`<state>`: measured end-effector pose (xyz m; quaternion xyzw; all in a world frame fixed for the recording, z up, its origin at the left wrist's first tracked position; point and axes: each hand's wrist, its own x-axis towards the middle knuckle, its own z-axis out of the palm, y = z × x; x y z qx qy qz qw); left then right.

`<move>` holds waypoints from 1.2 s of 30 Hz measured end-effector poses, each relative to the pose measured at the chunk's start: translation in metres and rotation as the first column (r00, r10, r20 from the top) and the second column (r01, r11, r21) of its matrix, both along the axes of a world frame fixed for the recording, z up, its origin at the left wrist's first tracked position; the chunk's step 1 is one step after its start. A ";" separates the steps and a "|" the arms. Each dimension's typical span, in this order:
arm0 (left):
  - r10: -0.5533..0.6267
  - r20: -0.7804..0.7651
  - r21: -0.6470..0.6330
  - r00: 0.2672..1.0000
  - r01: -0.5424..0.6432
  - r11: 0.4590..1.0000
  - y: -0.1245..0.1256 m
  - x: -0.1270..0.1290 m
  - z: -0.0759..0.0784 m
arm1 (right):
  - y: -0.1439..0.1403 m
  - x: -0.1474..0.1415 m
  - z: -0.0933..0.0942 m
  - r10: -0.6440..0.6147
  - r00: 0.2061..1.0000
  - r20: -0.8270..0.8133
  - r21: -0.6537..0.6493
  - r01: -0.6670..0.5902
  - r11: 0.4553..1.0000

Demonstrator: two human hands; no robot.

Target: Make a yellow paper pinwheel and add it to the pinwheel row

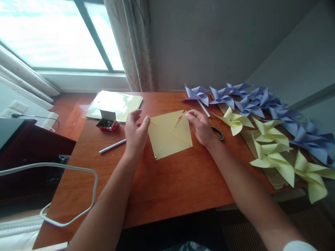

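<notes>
— Where is the paper?

— The yellow square [170, 134] lies flat on the desk [164, 184], in the middle, between the two hands. It is cut in from the corners toward the centre.

— What is the left hand [135, 132] doing?

— It rests at the square's left edge, fingers loosely curled, thumb touching the edge. It grips nothing that I can see.

— And the right hand [201, 127]?

— Its fingertips pinch the square's upper right corner, lifting that flap a little.

— What lies around?

— Scissors [217, 133] sit just behind the right hand (mostly hidden by it). A white pen [112, 146] lies left of the left hand, and beyond it an open small box [107, 121] beside a stack of yellow sheets [114, 104]. Along the right side run finished pinwheels: yellow ones [269, 144] nearer, purple ones [251, 100] farther back. A white cable [75, 172] loops over the desk's left edge.
</notes>
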<state>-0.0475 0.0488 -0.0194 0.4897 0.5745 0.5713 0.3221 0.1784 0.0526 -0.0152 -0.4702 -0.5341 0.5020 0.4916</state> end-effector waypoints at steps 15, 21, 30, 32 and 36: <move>-0.303 0.332 -0.104 0.893 0.354 0.929 -0.016 0.021 0.015 | -0.007 0.011 0.001 -0.009 0.987 -0.163 -0.042 0.002 0.999; -0.198 0.407 -0.090 0.892 0.255 0.963 -0.014 0.019 0.016 | -0.010 0.014 0.005 -0.052 0.930 -0.363 -0.125 0.007 0.992; -0.159 0.563 -0.105 0.811 0.261 0.960 -0.015 0.019 0.021 | -0.010 0.015 0.006 -0.059 0.900 -0.433 -0.130 0.002 0.991; -0.144 0.592 -0.120 0.793 0.263 0.957 -0.016 0.020 0.023 | -0.012 0.013 0.008 -0.052 0.918 -0.393 -0.129 0.001 0.992; -0.151 0.669 -0.130 0.728 0.315 0.940 -0.018 0.023 0.024 | -0.017 0.009 0.010 -0.040 0.940 -0.339 -0.143 -0.009 0.990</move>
